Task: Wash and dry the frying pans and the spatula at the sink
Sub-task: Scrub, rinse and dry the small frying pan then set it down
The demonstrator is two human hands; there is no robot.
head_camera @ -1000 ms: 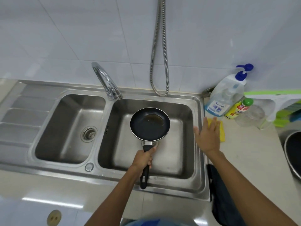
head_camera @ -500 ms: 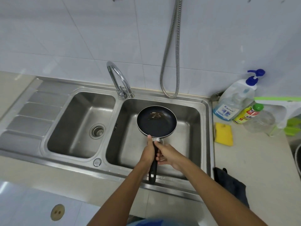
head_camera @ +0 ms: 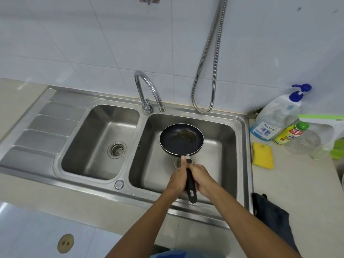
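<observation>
Head view: a small black frying pan [head_camera: 181, 140] is held roughly level over the right basin of the steel sink [head_camera: 242, 146], above the basin's drain. A brownish oily smear lies along the far side of its inside. Both hands are on its black handle [head_camera: 191, 187]. The left hand [head_camera: 176, 180] wraps it from the left, its fingers curled round and the thumb stretched along the top toward the pan. The right hand [head_camera: 202, 176] closes its fingers round the handle from the right, just beside the left.

The curved tap [head_camera: 147, 90] stands behind the divider between the basins, and a metal hose [head_camera: 206, 71] hangs down the tiled wall. On the worktop [head_camera: 297, 183] to the right lie a yellow sponge [head_camera: 262, 155], a pump bottle [head_camera: 275, 118], a yellow bottle [head_camera: 290, 134] and, nearer, a dark cloth [head_camera: 273, 216].
</observation>
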